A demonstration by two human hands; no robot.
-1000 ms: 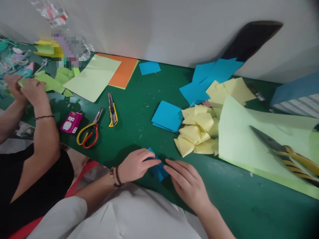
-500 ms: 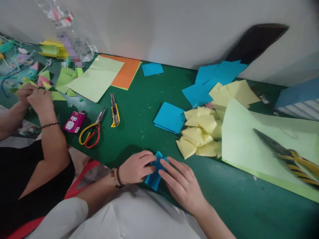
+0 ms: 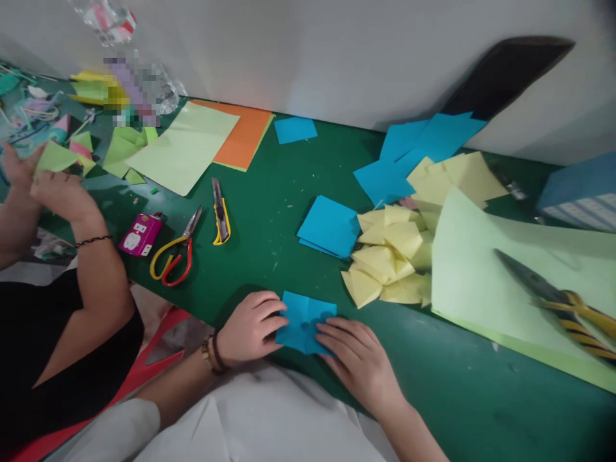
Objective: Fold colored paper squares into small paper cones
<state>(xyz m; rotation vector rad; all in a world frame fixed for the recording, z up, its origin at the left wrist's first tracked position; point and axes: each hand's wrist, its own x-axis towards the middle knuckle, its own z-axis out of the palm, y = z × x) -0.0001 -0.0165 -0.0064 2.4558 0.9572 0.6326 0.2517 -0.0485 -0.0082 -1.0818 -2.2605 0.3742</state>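
Observation:
A small blue sheet of paper (image 3: pixel 305 321) lies spread between my hands near the table's front edge, with a crease running down its middle. My left hand (image 3: pixel 253 326) pinches its left edge, thumb below and fingers above. At the opposite edge, my right hand (image 3: pixel 359 359) has its fingers over the lower right corner, the thumb partly hidden beneath. Just beyond sits a stack of blue paper squares (image 3: pixel 328 226). Folded yellow paper pieces (image 3: pixel 387 253) are heaped to the right of that stack.
Left of centre lie a yellow utility knife (image 3: pixel 221 215), scissors (image 3: pixel 178 250) and a purple box (image 3: pixel 141 235). At right, large scissors (image 3: pixel 553 298) rest on pale green sheets (image 3: pixel 481 256). A co-worker's hands (image 3: pixel 62 192) hold green paper at far left. A wall (image 3: pixel 312 58) bounds the back.
The blue paper has gone from folded narrow to opened out wide. My hands have moved apart, one to each side of it. The co-worker's hands have lifted a green piece.

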